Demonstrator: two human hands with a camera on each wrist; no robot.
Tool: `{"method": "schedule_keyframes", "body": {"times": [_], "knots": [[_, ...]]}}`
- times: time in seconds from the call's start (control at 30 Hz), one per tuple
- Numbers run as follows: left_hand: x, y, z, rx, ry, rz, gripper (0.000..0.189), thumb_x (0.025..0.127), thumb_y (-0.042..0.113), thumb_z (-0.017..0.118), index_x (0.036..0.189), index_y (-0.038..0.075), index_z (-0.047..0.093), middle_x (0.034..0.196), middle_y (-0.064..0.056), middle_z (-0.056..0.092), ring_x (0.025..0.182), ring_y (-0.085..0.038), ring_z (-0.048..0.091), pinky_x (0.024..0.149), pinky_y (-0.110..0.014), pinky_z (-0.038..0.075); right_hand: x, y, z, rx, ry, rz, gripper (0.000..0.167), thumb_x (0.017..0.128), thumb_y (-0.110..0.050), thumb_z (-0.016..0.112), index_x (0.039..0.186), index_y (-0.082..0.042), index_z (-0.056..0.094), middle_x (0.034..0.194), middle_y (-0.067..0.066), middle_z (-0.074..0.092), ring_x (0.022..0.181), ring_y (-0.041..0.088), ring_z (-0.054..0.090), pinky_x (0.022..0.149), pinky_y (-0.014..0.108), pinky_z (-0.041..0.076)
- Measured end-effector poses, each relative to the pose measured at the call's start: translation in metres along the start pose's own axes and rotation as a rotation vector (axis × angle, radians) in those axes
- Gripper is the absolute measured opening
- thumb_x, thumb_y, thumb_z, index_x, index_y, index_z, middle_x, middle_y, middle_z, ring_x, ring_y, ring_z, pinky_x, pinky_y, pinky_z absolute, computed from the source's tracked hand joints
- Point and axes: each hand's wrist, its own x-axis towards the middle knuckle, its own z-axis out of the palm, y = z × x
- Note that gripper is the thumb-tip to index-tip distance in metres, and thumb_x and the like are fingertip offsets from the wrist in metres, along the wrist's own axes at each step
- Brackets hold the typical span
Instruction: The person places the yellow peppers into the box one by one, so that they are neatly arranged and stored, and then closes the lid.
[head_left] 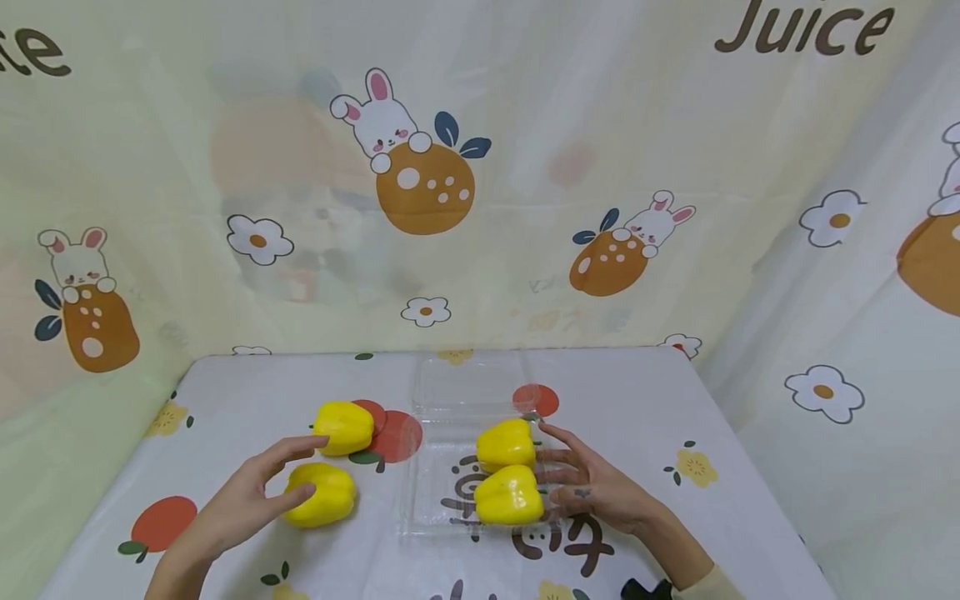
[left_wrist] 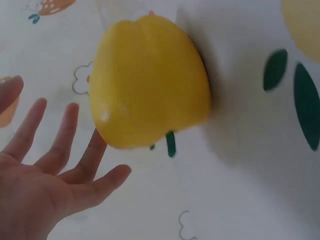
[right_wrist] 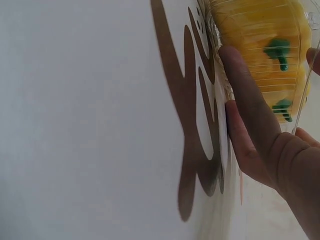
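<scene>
A clear plastic clamshell box (head_left: 438,500) lies on the table with its lid (head_left: 468,383) folded back. Side by side in its right half sit two yellow bell peppers (head_left: 507,445) (head_left: 509,495); their green stems show through the wall in the right wrist view. Along the box's right wall, my right hand (head_left: 600,492) rests with extended fingers (right_wrist: 250,95). To the left of the box, two more yellow bell peppers (head_left: 343,428) (head_left: 321,495) lie on the cloth. My left hand (head_left: 243,496) hovers by them with fingers (left_wrist: 60,145) spread, holding nothing.
A white patterned tablecloth (head_left: 637,417) covers the table. Behind it and at both sides hang printed curtains (head_left: 525,275). A small black object (head_left: 647,590) shows at the bottom edge by the right forearm.
</scene>
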Motion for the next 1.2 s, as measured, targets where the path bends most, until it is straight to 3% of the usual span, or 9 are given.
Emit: {"method": "schedule_keyframes", "body": {"times": [0.23,0.43,0.53,0.63,0.7,0.8,0.9,1.03,1.2], "knots": [[0.002,-0.020,-0.008,-0.122,-0.115,-0.101,0.065,0.097,0.018,0.076,0.155,0.008,0.051,0.159,-0.023,0.050,0.144,-0.049,0.044,0.115,-0.080,0.033,-0.001,0.000,0.000,-0.009,0.007,0.005,0.107,0.091,-0.007,0.075,0.171,-0.029,0.008,0.171,0.031,0.024,0.139,0.036,0.055,0.101,0.054,0.061],[0.005,-0.029,-0.009,-0.184,-0.140,-0.105,0.072,0.094,0.015,0.078,0.158,0.007,0.046,0.163,-0.023,0.045,0.144,-0.047,0.041,0.117,-0.079,0.030,-0.001,-0.001,-0.001,-0.015,0.004,0.000,0.107,0.091,-0.007,0.075,0.171,-0.028,0.008,0.170,0.031,0.024,0.139,0.036,0.055,0.101,0.054,0.061],[0.005,-0.035,-0.009,-0.220,-0.170,-0.095,0.072,0.095,0.014,0.076,0.159,0.005,0.044,0.164,-0.025,0.043,0.145,-0.049,0.040,0.116,-0.076,0.036,-0.001,0.000,0.000,-0.019,0.003,0.002,0.106,0.091,-0.007,0.075,0.171,-0.028,0.008,0.170,0.031,0.024,0.139,0.036,0.055,0.102,0.054,0.061],[0.006,-0.041,-0.009,-0.250,-0.200,-0.086,0.070,0.096,0.013,0.074,0.159,0.004,0.043,0.166,-0.025,0.041,0.147,-0.050,0.038,0.115,-0.068,0.043,-0.002,0.000,0.000,-0.020,0.005,0.001,0.106,0.091,-0.007,0.075,0.171,-0.028,0.008,0.170,0.031,0.025,0.139,0.036,0.055,0.102,0.053,0.061],[0.007,-0.046,-0.009,-0.260,-0.215,-0.093,0.070,0.097,0.013,0.073,0.159,0.006,0.043,0.167,-0.022,0.040,0.147,-0.044,0.039,0.114,-0.058,0.047,-0.002,0.000,0.000,-0.018,0.006,0.000,0.107,0.091,-0.007,0.075,0.171,-0.028,0.008,0.170,0.031,0.025,0.139,0.036,0.056,0.102,0.053,0.061],[0.008,-0.053,-0.009,-0.278,-0.226,-0.118,0.071,0.096,0.015,0.074,0.160,0.008,0.043,0.167,-0.020,0.040,0.145,-0.032,0.043,0.113,-0.044,0.047,-0.002,-0.001,0.000,-0.019,0.007,-0.002,0.106,0.091,-0.008,0.075,0.171,-0.028,0.008,0.170,0.031,0.025,0.138,0.036,0.056,0.102,0.053,0.061],[0.008,-0.059,-0.010,-0.312,-0.231,-0.126,0.073,0.096,0.015,0.074,0.161,0.008,0.041,0.167,-0.020,0.040,0.146,-0.034,0.042,0.109,-0.033,0.047,-0.001,-0.001,0.001,-0.025,0.007,-0.005,0.106,0.091,-0.008,0.076,0.171,-0.029,0.009,0.169,0.031,0.026,0.138,0.036,0.056,0.102,0.053,0.061],[0.009,-0.064,-0.009,-0.325,-0.235,-0.121,0.075,0.096,0.015,0.075,0.161,0.006,0.039,0.166,-0.021,0.042,0.147,-0.044,0.039,0.110,-0.039,0.048,-0.001,-0.001,0.000,-0.028,0.006,-0.009,0.106,0.091,-0.008,0.076,0.171,-0.029,0.009,0.169,0.031,0.026,0.138,0.036,0.056,0.102,0.054,0.061],[0.009,-0.065,-0.008,-0.305,-0.235,-0.154,0.079,0.094,0.017,0.077,0.162,0.006,0.038,0.166,-0.020,0.042,0.146,-0.041,0.040,0.112,-0.041,0.045,-0.002,0.000,-0.001,-0.026,0.000,-0.014,0.105,0.092,-0.008,0.075,0.171,-0.028,0.009,0.169,0.032,0.026,0.138,0.035,0.056,0.102,0.053,0.061]]}}
